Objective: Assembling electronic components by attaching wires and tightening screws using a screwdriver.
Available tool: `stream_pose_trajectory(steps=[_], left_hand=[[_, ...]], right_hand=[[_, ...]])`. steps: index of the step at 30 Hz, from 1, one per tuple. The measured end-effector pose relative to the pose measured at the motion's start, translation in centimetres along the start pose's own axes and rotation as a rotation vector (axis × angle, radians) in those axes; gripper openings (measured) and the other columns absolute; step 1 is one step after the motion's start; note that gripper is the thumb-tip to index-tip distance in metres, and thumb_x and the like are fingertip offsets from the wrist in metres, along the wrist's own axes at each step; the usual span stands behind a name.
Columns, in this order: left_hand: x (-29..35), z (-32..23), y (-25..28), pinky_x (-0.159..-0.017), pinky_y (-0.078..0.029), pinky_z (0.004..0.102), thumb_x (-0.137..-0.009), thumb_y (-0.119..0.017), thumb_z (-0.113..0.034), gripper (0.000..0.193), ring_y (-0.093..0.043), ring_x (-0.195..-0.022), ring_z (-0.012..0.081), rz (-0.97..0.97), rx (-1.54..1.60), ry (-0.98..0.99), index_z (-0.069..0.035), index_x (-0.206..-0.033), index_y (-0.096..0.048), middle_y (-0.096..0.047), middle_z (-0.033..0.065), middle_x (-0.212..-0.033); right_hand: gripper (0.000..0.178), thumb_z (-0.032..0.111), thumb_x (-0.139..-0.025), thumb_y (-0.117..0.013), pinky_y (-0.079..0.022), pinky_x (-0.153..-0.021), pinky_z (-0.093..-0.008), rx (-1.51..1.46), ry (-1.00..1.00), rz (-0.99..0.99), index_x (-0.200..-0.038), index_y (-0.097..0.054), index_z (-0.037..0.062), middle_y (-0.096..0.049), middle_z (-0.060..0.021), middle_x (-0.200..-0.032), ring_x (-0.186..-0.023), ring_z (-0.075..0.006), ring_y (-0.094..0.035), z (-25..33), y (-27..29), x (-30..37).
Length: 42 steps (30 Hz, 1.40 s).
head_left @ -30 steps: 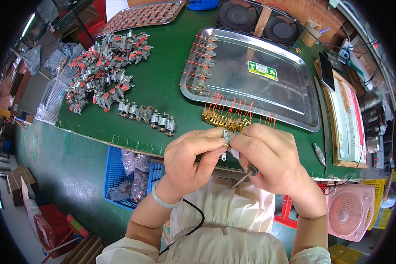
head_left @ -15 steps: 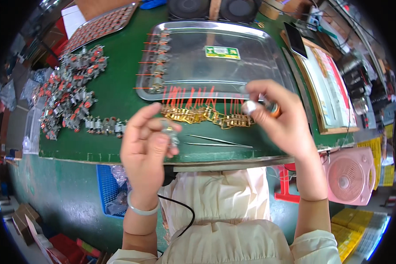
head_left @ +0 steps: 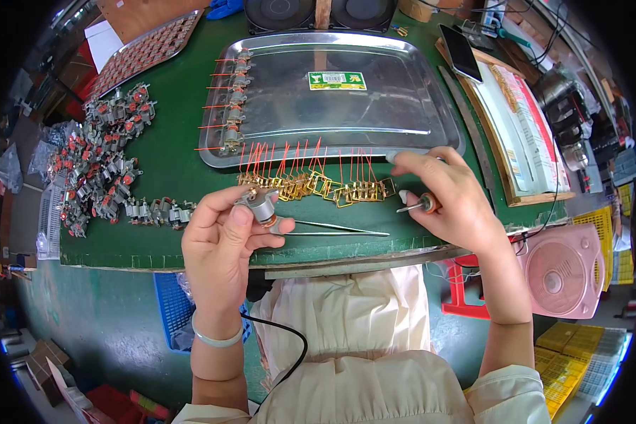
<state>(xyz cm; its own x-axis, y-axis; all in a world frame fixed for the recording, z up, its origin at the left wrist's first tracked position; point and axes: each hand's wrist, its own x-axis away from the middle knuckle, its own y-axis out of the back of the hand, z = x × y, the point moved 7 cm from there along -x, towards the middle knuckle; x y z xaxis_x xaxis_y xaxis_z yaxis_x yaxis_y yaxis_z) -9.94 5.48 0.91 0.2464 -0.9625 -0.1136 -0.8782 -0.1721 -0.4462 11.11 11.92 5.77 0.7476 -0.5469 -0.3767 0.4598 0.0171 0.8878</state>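
the held motor [head_left: 262, 208] is silver and cylindrical.

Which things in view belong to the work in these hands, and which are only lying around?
Likely in the work:
silver motor-like part, in the left hand
screwdriver-like tool, in the right hand
brass pieces with red wires
tweezers
piled silver parts

Likely just lying about:
phone
pink fan

Held cylindrical part [head_left: 261, 208]: shiny metal; clips [head_left: 293, 188]: bright, brassy metal; tray [head_left: 360, 113]: glossy, smooth metal; garment [head_left: 357, 311]: matt cloth
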Motion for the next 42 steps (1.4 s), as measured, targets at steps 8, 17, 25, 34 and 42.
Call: stream_pose_trajectory(steps=[8, 17, 25, 34, 42], left_hand=[[0.1, 0.1, -0.4, -0.06, -0.054, 0.0279, -0.087, -0.05, -0.009, 0.02, -0.064, -0.072, 0.0233, -0.005, -0.099, -0.046, 0.004, -0.102, -0.049, -0.061, 0.0155, -0.09], [0.1, 0.6, -1.1, -0.063, -0.054, 0.0281, -0.084, -0.053, -0.005, 0.017, -0.063, -0.073, 0.0238, 0.01, -0.067, -0.042, 0.004, -0.099, -0.049, -0.059, 0.0147, -0.088], [0.3, 1.0, -2.7, -0.068, -0.053, 0.0281, -0.083, -0.053, 0.001, 0.017, -0.063, -0.077, 0.0228, 0.094, -0.086, -0.028, 0.005, -0.098, -0.05, -0.059, 0.0136, -0.089], [0.3, 0.5, -3.9, -0.064, -0.053, 0.0249, -0.082, -0.055, 0.002, 0.017, -0.063, -0.074, 0.0186, 0.146, -0.075, 0.008, 0.006, -0.098, -0.05, -0.06, 0.013, -0.087], [0.3, 0.5, -3.3, -0.064, -0.053, 0.0248, -0.082, -0.055, 0.0, 0.016, -0.063, -0.074, 0.0188, 0.08, -0.035, 0.029, 0.005, -0.097, -0.051, -0.06, 0.0139, -0.088]], right_hand=[[0.061, -0.003, -0.058, -0.063, -0.04, -0.074, -0.0339, 0.026, 0.12, 0.006, -0.115, -0.043, 0.0047, -0.059, -0.0079, -0.088, -0.07, -0.0212, -0.057, 0.2, -1.3, 0.1], [0.068, -0.005, -0.061, -0.064, -0.04, -0.073, -0.0332, -0.018, -0.077, -0.035, -0.123, -0.037, 0.0055, -0.062, -0.0062, -0.09, -0.063, -0.0213, -0.054, -1.0, 0.2, 0.8], [0.06, -0.007, -0.067, -0.057, -0.042, -0.061, -0.0205, -0.617, -0.417, -0.204, -0.122, -0.038, 0.0032, -0.062, -0.0055, -0.092, -0.068, -0.0065, -0.053, -1.2, 1.0, 0.4], [0.049, 0.008, -0.072, -0.061, -0.035, -0.042, -0.0157, -1.251, -0.681, 0.055, -0.116, -0.041, 0.0004, -0.061, -0.0048, -0.089, -0.061, -0.0016, -0.049, 1.5, -3.4, -2.0], [0.051, 0.01, -0.075, -0.061, -0.031, -0.038, -0.0144, -1.334, -0.678, 0.023, -0.12, -0.038, -0.0001, -0.062, -0.0048, -0.087, -0.056, -0.0009, -0.047, 2.7, -4.6, -2.5]])
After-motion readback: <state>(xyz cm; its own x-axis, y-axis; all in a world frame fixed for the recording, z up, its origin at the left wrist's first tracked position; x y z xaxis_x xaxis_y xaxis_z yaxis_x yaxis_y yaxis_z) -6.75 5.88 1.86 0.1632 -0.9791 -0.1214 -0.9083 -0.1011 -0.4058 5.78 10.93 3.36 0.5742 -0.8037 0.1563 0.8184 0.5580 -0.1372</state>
